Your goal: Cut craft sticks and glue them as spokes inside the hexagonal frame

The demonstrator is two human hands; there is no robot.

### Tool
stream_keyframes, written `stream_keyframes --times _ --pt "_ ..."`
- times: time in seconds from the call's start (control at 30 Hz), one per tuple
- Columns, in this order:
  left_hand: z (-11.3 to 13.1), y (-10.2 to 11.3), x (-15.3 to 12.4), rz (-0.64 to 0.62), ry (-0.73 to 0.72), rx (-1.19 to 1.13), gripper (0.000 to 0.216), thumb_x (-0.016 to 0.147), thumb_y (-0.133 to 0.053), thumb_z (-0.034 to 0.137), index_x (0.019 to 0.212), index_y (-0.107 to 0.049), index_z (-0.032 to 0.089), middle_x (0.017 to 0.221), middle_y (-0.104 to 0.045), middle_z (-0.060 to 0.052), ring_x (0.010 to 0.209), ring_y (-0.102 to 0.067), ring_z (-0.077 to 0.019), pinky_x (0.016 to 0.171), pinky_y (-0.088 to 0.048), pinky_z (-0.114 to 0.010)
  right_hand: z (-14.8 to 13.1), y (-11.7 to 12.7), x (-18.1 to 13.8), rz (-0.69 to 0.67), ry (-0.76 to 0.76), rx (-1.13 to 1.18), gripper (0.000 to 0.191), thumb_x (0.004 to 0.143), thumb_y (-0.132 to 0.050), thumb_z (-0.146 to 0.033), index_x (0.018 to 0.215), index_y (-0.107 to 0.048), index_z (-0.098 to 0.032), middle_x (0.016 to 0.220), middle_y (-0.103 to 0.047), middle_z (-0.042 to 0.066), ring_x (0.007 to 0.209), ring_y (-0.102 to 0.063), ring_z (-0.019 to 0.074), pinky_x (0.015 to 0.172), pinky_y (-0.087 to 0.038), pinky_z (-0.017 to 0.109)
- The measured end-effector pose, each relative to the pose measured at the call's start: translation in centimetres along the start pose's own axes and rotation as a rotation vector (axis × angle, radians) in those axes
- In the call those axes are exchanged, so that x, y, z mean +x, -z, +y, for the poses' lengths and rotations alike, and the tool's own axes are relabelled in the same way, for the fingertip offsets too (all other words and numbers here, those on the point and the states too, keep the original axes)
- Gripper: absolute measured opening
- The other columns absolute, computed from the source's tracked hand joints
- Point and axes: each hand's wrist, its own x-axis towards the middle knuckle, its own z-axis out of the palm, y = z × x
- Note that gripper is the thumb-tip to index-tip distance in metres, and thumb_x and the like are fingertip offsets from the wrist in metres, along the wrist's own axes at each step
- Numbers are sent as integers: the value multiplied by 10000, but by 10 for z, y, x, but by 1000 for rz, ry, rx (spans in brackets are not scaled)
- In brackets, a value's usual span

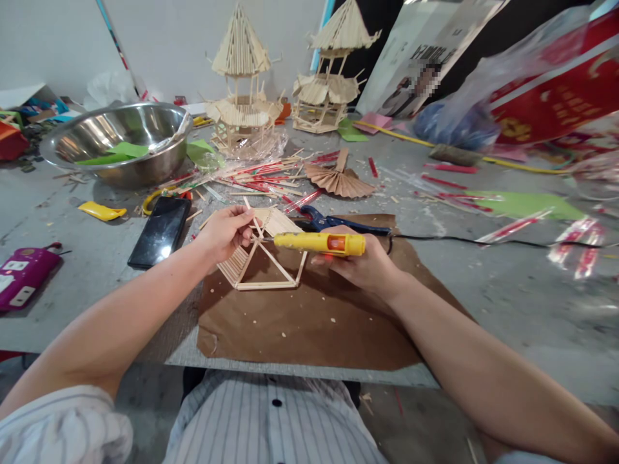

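Observation:
My right hand (pixel 362 264) grips a yellow glue gun (pixel 309 243), its nozzle pointing left at the hub of a small wooden stick frame (pixel 268 285). At that hub, the fingers of my left hand (pixel 229 233) pinch a thin wooden stick (pixel 251 216) that rises at a slant. Spokes run from the hub to a polygonal rim, and some wedges are filled with sticks laid side by side. The frame is over a sheet of brown paper (pixel 309 328). Just behind the glue gun lie blue-handled pliers (pixel 329 220), partly hidden.
Two stick pagodas (pixel 239 58) (pixel 333 84) stand at the back. A steel basin (pixel 159 161), a black phone (pixel 161 232), a purple box (pixel 24 277) and a yellow-handled tool (pixel 102 211) are on the left. Wrapped chopsticks (pixel 256 177) and a paper fan (pixel 338 177) lie ahead; a black cord (pixel 464 240) runs right.

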Motion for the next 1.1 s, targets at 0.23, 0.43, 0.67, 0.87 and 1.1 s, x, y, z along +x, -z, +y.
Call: stream_keyframes --times 0.23,0.43,0.67,0.87,1.1 --pt "0 0 0 -12 -7 22 91 786 -468 119 704 -436 144 555 -547 36 327 -398 -14 313 -309 -142 -1 2 2 18 4 21 268 686 -594 -443 823 -583 -213 834 -635 29 694 -608 155 621 -497 258" --pt "1 -2 -4 -78 5 66 76 772 -488 120 713 -446 143 601 -573 21 333 -395 -14 308 -314 -140 -2 3 6 125 2 91 231 687 -604 -404 769 -581 -189 780 -628 37 685 -604 156 626 -506 263" --pt "-3 -2 -6 -194 -69 284 80 719 -582 180 735 -517 137 582 -562 30 326 -394 -10 298 -305 -138 -3 7 9 212 -155 186 178 711 -575 -366 677 -584 -192 637 -625 12 617 -607 162 536 -511 271" --pt "-6 -2 -7 -192 -122 370 66 707 -592 170 747 -559 129 605 -562 18 346 -407 -3 322 -325 -132 -4 9 10 246 -258 197 196 703 -577 -373 640 -577 -188 610 -613 21 617 -605 174 459 -493 260" --pt "-6 -1 -6 -225 -150 381 69 707 -583 169 762 -558 136 602 -552 26 354 -410 -9 331 -347 -140 -5 9 10 228 -255 198 241 689 -584 -370 550 -511 -187 541 -570 11 587 -594 165 446 -478 250"
